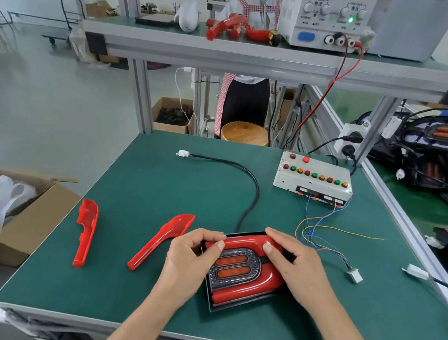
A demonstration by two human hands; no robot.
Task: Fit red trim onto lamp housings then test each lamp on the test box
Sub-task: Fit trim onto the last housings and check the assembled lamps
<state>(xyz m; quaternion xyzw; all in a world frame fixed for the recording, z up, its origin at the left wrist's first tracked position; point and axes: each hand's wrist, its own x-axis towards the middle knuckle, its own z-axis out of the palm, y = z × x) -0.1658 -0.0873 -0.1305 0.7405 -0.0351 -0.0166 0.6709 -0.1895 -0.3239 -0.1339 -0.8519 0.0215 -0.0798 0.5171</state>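
Observation:
A black lamp housing [235, 278] with two orange lenses lies on the green mat near the front edge. A curved red trim [248, 242] sits on it. My left hand [192, 259] grips the housing's left end, thumb on the trim. My right hand [293, 260] presses on the trim's top right bend with curled fingers. Two loose red trims [85, 233] [162, 240] lie to the left. The lamp's black cable [254, 190] ends in a white plug [183, 153]. The grey test box [313, 178] with coloured buttons stands at the back right.
Coloured wires with a white connector [355, 275] trail from the test box. A power supply [326, 15] and red parts sit on the upper shelf. Cardboard boxes [14, 217] stand left of the bench. More lamps [439, 151] lie on the right bench. A person stands behind.

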